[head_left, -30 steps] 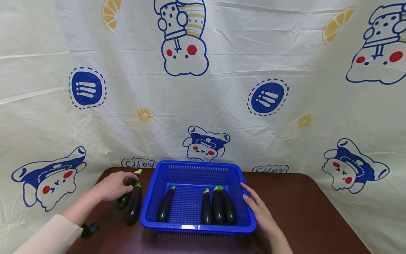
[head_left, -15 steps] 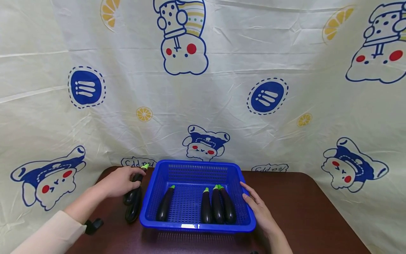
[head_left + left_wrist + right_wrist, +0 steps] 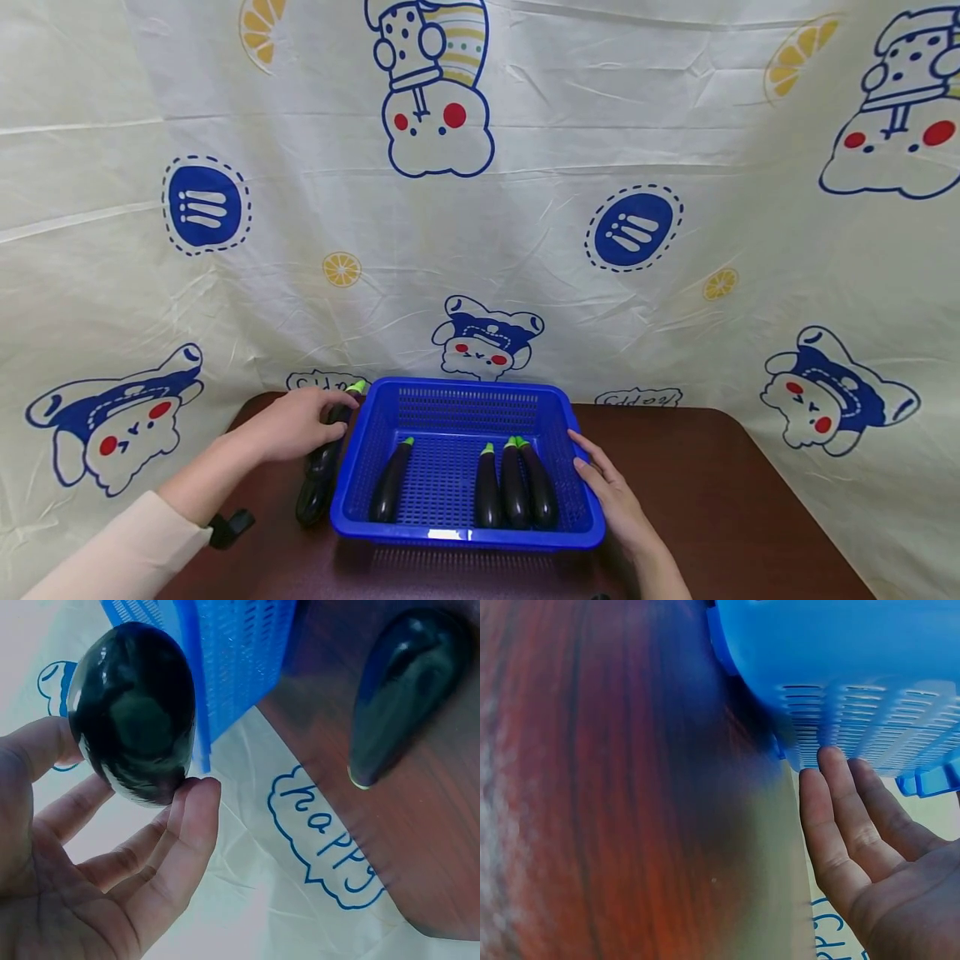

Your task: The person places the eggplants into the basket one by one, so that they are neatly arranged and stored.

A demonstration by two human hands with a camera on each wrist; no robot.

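My left hand (image 3: 300, 425) holds an eggplant (image 3: 133, 712) left of the blue basket (image 3: 468, 540), thumb on one side and fingers on the other. In the left wrist view its rounded dark end stands raised beside the basket wall. A second eggplant (image 3: 311, 504) lies on the table beneath, partly covered by the held one in the head view. Inside the basket one eggplant (image 3: 391, 485) lies at the left, and three more eggplants (image 3: 514, 487) lie side by side at the right. My right hand (image 3: 617, 504) rests against the basket's right side, its straight fingers (image 3: 840, 780) touching the outer wall.
The brown table (image 3: 697, 492) extends to the right of the basket. A white printed cloth (image 3: 540, 333) hangs just behind the table's far edge. A black strap piece (image 3: 231, 529) sticks out at my left wrist.
My left hand has shifted right with the eggplant in its grip, over the other loose eggplant and up to the basket's left rim. My right hand and the basket have stayed in place.
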